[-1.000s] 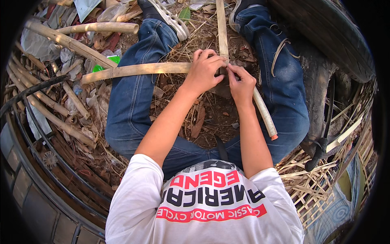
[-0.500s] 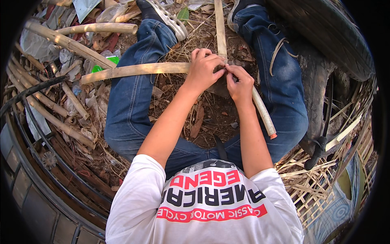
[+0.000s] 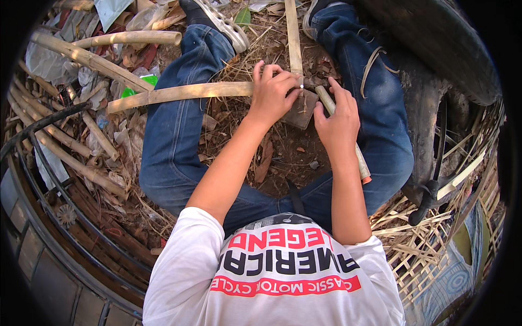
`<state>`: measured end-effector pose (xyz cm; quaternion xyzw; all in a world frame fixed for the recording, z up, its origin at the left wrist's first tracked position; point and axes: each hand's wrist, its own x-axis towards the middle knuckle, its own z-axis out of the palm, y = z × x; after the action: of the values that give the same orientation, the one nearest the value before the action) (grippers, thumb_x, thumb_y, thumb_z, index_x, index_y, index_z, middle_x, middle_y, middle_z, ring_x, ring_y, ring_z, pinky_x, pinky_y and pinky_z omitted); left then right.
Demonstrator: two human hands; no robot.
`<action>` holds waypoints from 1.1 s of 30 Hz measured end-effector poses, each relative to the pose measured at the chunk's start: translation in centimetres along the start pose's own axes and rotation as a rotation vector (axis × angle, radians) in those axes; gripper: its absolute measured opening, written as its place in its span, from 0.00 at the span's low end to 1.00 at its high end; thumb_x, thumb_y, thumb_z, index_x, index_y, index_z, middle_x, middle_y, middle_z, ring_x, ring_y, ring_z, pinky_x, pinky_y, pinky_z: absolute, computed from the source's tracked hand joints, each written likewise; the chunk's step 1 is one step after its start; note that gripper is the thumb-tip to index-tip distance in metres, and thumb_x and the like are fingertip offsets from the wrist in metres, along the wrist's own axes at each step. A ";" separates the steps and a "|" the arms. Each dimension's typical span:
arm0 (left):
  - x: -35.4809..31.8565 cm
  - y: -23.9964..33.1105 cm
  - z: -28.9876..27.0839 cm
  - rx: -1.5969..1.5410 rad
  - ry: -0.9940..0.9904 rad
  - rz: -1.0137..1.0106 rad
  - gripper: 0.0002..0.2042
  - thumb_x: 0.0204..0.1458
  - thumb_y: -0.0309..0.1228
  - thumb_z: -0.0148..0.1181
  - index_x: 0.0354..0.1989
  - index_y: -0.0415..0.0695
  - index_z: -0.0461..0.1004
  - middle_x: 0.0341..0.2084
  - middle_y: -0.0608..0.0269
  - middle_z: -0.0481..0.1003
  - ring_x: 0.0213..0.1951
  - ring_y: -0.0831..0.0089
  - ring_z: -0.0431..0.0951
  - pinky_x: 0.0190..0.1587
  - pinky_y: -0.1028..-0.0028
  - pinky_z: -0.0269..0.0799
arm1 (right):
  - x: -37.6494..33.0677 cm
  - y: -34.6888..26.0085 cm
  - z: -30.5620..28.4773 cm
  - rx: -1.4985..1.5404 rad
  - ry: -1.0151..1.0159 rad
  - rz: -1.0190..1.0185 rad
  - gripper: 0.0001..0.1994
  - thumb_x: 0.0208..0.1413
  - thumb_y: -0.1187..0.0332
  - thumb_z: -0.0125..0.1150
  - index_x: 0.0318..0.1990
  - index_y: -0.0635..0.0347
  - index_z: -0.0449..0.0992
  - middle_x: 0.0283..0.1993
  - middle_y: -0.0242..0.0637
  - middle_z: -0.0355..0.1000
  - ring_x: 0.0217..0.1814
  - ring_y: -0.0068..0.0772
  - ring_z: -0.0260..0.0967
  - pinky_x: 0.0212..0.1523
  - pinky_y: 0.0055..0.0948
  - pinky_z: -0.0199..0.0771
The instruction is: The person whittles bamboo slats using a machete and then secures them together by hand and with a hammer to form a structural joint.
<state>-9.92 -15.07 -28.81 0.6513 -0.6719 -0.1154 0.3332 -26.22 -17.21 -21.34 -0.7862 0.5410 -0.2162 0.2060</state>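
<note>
Two flat bamboo strips meet between my knees: one bamboo strip (image 3: pixel 179 96) runs out to the left across my leg, and an upright bamboo strip (image 3: pixel 293 41) points away from me. My left hand (image 3: pixel 272 92) is closed over their junction, thumb and forefinger pinched beside a small bright spot. My right hand (image 3: pixel 338 117) is open, thumb and fingers apart on either side of a pale rod-like handle (image 3: pixel 362 163) with an orange end. The far end of that handle is dark and hard to make out. Under the junction sits a brown squarish block (image 3: pixel 300 113).
Bamboo poles (image 3: pixel 98 60) and plastic litter lie at the left, beside a black metal frame (image 3: pixel 51 122). A large tire (image 3: pixel 435 49) and weathered wood (image 3: pixel 421 114) stand at the right. Split bamboo latticework (image 3: pixel 418 255) spreads at the lower right.
My right hand has let go of the junction and moved right and nearer, fingers spreading over the handle. The handle's upper part and the brown block now show. My left hand has stayed nearly still.
</note>
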 end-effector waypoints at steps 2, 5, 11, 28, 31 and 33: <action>-0.2 -0.2 -0.1 0.001 -0.007 -0.003 0.05 0.41 0.31 0.69 0.27 0.50 0.80 0.39 0.77 0.79 0.46 0.67 0.70 0.63 0.49 0.47 | -0.7 0.2 -2.5 -0.207 -0.166 0.043 0.28 0.45 0.71 0.65 0.56 0.66 0.67 0.43 0.48 0.74 0.46 0.49 0.73 0.45 0.40 0.74; 0.1 -0.1 -0.2 -0.012 -0.009 0.013 0.04 0.42 0.32 0.69 0.25 0.50 0.79 0.38 0.77 0.80 0.47 0.68 0.70 0.63 0.49 0.47 | -0.6 1.5 -3.9 -0.230 -0.454 0.270 0.26 0.46 0.71 0.66 0.52 0.72 0.66 0.38 0.53 0.75 0.42 0.54 0.75 0.42 0.42 0.76; 0.4 0.0 0.0 0.011 -0.019 0.015 0.04 0.42 0.33 0.69 0.24 0.50 0.79 0.37 0.77 0.79 0.47 0.67 0.70 0.63 0.49 0.47 | -2.2 5.0 -1.7 -0.110 -0.728 0.500 0.17 0.49 0.71 0.62 0.44 0.75 0.69 0.41 0.65 0.73 0.48 0.62 0.72 0.48 0.45 0.74; 0.2 -0.1 -0.1 0.038 -0.020 0.019 0.05 0.41 0.32 0.69 0.24 0.50 0.78 0.38 0.76 0.79 0.48 0.66 0.69 0.64 0.48 0.46 | -7.0 0.8 -3.4 1.005 -0.462 0.929 0.12 0.63 0.60 0.55 0.35 0.59 0.65 0.18 0.27 0.59 0.10 0.17 0.55 0.10 0.22 0.56; 0.3 0.0 0.0 0.036 -0.026 0.008 0.05 0.40 0.32 0.69 0.24 0.50 0.78 0.38 0.77 0.78 0.48 0.66 0.69 0.64 0.48 0.46 | -7.6 -0.1 -3.0 0.873 -0.461 0.932 0.17 0.65 0.54 0.49 0.30 0.55 0.60 0.15 0.23 0.52 0.10 0.15 0.51 0.10 0.21 0.55; 0.3 0.0 0.0 0.032 -0.032 0.006 0.06 0.40 0.32 0.70 0.24 0.49 0.78 0.38 0.77 0.78 0.48 0.66 0.69 0.64 0.48 0.46 | -8.1 0.4 -3.0 0.837 -0.461 0.852 0.18 0.66 0.53 0.48 0.29 0.55 0.60 0.15 0.23 0.53 0.10 0.15 0.51 0.09 0.20 0.55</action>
<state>-9.89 -15.34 -28.71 0.6526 -0.6809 -0.1142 0.3122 -30.84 -10.02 -20.06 -0.3816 0.6176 -0.1338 0.6746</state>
